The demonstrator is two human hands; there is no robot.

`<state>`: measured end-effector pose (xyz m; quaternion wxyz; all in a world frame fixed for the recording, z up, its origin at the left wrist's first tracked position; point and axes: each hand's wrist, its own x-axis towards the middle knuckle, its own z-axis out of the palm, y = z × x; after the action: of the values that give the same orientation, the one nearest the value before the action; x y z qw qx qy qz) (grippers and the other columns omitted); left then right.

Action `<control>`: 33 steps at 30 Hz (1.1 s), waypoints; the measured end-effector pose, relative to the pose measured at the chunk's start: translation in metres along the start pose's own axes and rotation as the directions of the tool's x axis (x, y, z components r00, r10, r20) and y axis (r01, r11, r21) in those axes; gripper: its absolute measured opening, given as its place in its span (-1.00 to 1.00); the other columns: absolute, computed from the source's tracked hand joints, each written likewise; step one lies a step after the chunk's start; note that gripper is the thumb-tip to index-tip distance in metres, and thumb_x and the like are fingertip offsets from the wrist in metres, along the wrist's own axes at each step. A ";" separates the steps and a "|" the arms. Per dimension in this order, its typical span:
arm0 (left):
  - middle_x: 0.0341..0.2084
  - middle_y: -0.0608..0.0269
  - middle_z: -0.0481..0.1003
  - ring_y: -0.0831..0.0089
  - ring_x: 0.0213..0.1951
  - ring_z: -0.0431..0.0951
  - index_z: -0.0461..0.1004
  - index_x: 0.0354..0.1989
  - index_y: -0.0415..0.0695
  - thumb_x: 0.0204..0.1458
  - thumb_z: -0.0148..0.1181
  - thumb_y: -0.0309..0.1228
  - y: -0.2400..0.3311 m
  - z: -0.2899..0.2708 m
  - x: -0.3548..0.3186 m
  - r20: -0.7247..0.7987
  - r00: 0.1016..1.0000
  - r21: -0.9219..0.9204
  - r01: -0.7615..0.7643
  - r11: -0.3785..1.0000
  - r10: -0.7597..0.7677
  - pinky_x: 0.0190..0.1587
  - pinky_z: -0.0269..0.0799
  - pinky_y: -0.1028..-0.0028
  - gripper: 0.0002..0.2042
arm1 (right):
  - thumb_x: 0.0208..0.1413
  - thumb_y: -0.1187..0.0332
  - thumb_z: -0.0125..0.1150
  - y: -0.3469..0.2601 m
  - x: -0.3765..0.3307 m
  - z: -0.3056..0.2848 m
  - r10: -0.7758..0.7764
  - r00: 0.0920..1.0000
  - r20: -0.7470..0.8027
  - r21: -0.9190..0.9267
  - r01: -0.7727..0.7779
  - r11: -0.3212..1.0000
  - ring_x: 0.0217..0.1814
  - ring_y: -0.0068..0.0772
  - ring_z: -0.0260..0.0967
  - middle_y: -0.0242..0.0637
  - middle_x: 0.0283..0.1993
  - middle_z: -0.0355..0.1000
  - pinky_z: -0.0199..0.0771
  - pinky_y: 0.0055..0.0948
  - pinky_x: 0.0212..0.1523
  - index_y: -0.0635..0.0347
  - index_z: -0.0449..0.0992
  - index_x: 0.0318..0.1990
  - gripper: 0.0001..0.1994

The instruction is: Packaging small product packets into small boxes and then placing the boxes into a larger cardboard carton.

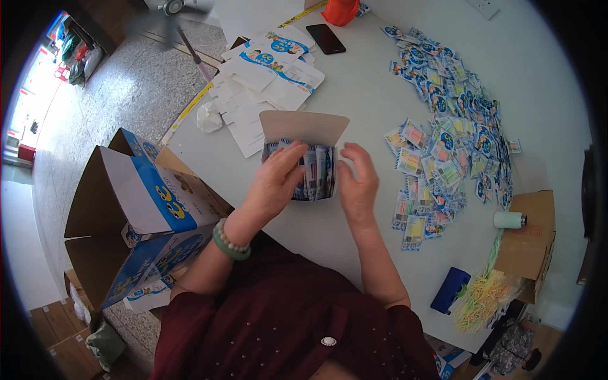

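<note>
A small open cardboard box (303, 126), flap raised, stands on the white table (373, 88) right in front of me, packed with upright sachets (315, 170). My left hand (276, 180) rests on the box's left side, fingers curled over the sachets. Against the right side of the box lies my right hand (356, 183), fingers bent and touching the packets there. A green bead bracelet (229, 241) circles my left wrist.
Several loose blue sachets (446, 136) spread over the table's right half. Flat box blanks (269, 73) lie at the back left, near a black phone (325, 38). A large open carton (142, 209) stands at my left. A brown box (529, 244), white bottle (509, 220) and yellow bands (482, 297) sit at right.
</note>
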<state>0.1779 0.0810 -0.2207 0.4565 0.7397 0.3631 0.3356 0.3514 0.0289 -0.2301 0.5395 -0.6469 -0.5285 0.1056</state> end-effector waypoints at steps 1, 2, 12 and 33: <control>0.08 -0.04 0.34 0.09 0.19 0.27 0.36 0.03 -0.20 0.05 0.09 -0.49 0.003 -0.005 -0.005 0.005 1.000 -0.005 0.004 1.000 -0.004 0.25 0.08 0.14 -0.67 | 0.06 0.50 0.11 0.003 -0.002 -0.009 0.201 0.978 0.049 0.063 -0.204 0.977 -0.07 -0.48 0.37 -0.30 -0.10 0.44 0.33 -0.49 0.00 0.26 0.46 -0.19 -0.85; 0.08 -0.01 0.34 0.10 0.19 0.27 0.37 0.01 -0.19 0.02 0.12 -0.50 0.010 -0.011 -0.008 -0.013 0.998 0.095 -0.056 0.994 0.057 0.25 0.08 0.14 -0.66 | 0.06 0.50 0.11 0.008 -0.002 -0.016 0.207 0.977 0.049 0.058 -0.210 0.976 -0.07 -0.48 0.37 -0.30 -0.10 0.44 0.33 -0.49 0.00 0.26 0.46 -0.19 -0.85; 0.11 0.08 0.34 0.12 0.25 0.19 0.36 0.06 -0.14 0.02 0.09 -0.49 0.011 0.019 0.004 0.298 0.952 0.606 -0.248 0.756 0.072 0.32 -0.06 0.13 -0.63 | 0.09 0.47 0.10 0.031 0.006 0.001 0.459 0.691 0.559 0.516 -0.723 0.459 0.06 -0.51 0.27 -0.35 0.01 0.37 0.23 -0.51 0.09 0.20 0.30 0.15 -0.57; 0.03 0.00 0.39 0.05 0.19 0.28 0.34 0.02 -0.16 -0.02 0.03 -0.59 0.009 0.017 -0.002 0.122 0.974 0.457 -0.224 0.861 0.189 0.28 0.02 0.12 -0.63 | -0.03 0.43 0.23 0.014 0.000 0.036 0.526 0.738 0.423 0.441 -0.674 0.592 -0.09 -0.50 0.35 -0.31 -0.12 0.40 0.37 -0.50 -0.07 0.21 0.30 0.00 -0.59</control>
<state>0.1933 0.0691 -0.2190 0.2392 0.8741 0.3351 0.2578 0.3344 0.0516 -0.2559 0.5673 -0.5772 -0.2831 0.5146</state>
